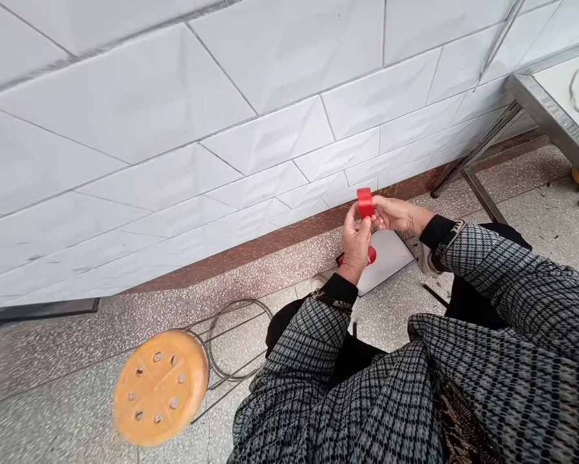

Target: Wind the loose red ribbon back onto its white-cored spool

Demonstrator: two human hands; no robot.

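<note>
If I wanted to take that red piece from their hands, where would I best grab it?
Probably the red piece by its upper end, from above: that end stands upright, bare and flat enough to pinch. The left hand covers its middle and the right hand pinches its right edge.

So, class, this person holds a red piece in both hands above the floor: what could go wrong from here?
The red piece, pinched between the left hand and right hand, might slip and fall onto the white sheet below. The orange stool sits close beside the left sleeve; a sideways shift could knock it.
</note>
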